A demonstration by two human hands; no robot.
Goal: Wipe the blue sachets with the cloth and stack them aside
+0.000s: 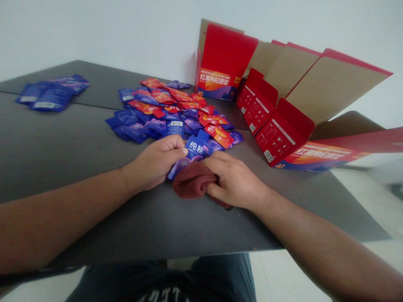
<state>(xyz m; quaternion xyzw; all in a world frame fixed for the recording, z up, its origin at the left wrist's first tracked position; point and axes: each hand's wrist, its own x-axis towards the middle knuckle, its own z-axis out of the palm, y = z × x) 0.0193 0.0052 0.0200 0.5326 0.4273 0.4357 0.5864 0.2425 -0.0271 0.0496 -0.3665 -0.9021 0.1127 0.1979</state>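
Note:
Near the front of the pile, my left hand pinches a blue sachet with white lettering by its left edge. My right hand grips a brown-red cloth, which lies against the lower part of that sachet and covers some of it. The fingertips of my right hand are partly hidden by the cloth. Just beyond both hands spreads a heap of blue and red-orange sachets, overlapping each other on the dark grey table.
A smaller stack of blue sachets lies at the far left. Open red cartons with raised flaps stand at the back right, one near carton reaching the table's right edge. A white wall rises behind.

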